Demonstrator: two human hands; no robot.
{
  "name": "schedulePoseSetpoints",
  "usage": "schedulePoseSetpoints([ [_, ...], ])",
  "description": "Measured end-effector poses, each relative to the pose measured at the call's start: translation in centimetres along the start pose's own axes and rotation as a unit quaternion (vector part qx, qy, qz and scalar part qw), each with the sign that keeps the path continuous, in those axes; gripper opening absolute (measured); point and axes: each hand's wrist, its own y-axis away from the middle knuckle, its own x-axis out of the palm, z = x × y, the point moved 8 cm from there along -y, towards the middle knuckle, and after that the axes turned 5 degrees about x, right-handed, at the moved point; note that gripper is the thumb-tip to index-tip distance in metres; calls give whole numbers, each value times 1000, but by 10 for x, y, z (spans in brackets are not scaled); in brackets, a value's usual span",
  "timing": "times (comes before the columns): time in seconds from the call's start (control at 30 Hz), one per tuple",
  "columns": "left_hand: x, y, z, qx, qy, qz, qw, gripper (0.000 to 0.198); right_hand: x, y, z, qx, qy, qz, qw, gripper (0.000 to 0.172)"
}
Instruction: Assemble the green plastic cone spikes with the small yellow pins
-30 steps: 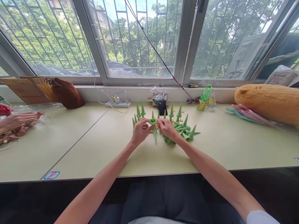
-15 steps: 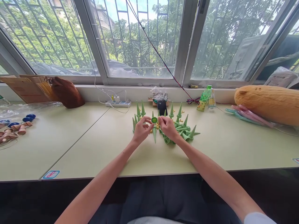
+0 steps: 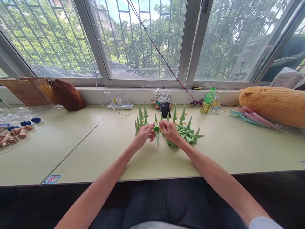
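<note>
My left hand [image 3: 144, 134] is closed on a green plant watering spike [image 3: 156, 129], its round open end turned toward me. Beside that end, my right hand [image 3: 169, 130] is closed, thumb and fingertips pressed together close to the spike. Whatever those fingertips may pinch is hidden. Another green spike [image 3: 157, 139] lies on the table just below the held one, point toward me. Several spikes with yellow valves stand upright behind both hands, such as the spike [image 3: 183, 114] on the right. A pile of loose green spikes [image 3: 187, 133] lies right of my right hand.
A black phone [image 3: 165, 110] leans at the back by crumpled plastic. A power strip [image 3: 120, 106], a green-capped bottle [image 3: 208, 100] and an orange plush [image 3: 274, 105] line the wall side. Far left are a brown bag [image 3: 68, 95] and wooden toys with blue balls [image 3: 36, 120].
The held spike has come down slightly and its open end has tilted. My left fingers have closed in around it. At far left, one blue ball has shifted right.
</note>
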Motion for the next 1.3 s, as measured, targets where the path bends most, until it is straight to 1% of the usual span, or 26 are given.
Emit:
schedulePoseSetpoints([
  [0.13,-3,1,-6,38,-64,0,997,39,-1,0,-1,0,8,4,1000,38],
  [0.3,-2,4,-12,75,-145,2,987,32,-1,-1,0,-1,8,6,1000,39],
  [0.37,-2,4,-12,86,-170,-8,982,31,-2,-2,-1,2,8,4,1000,40],
  [0.43,-3,3,-15,114,-188,-27,975,31,-2,-2,-2,7,8,1,1000,41],
  [0.5,-3,4,-20,162,-217,-48,961,29,-2,-3,-5,13,4,1,1000,41],
  [0.6,0,7,-28,224,-283,-65,930,26,-2,-4,-8,22,-4,7,1000,43],
  [0.67,1,9,-32,248,-314,-71,914,24,-1,-4,-9,30,-8,12,999,45],
  [0.77,1,10,-35,259,-332,-83,903,23,1,-5,-11,40,-20,11,999,46],
  [0.83,0,9,-35,252,-331,-96,904,23,0,-5,-11,42,-24,1,999,47],
  [0.9,-2,8,-34,234,-320,-106,912,26,-2,-5,-12,42,-22,-17,999,46],
  [1.03,-7,3,-25,171,-247,-116,947,39,-12,-5,-11,33,-5,-65,997,43],
  [1.13,-10,0,-15,109,-161,-122,973,40,-17,-5,-8,18,6,-85,996,42],
  [1.2,-8,-2,-8,65,-112,-101,986,46,-16,-4,-6,8,13,-79,997,41],
  [1.3,0,-2,1,3,-50,-48,998,55,-11,-3,-2,-12,23,-52,998,39],
])
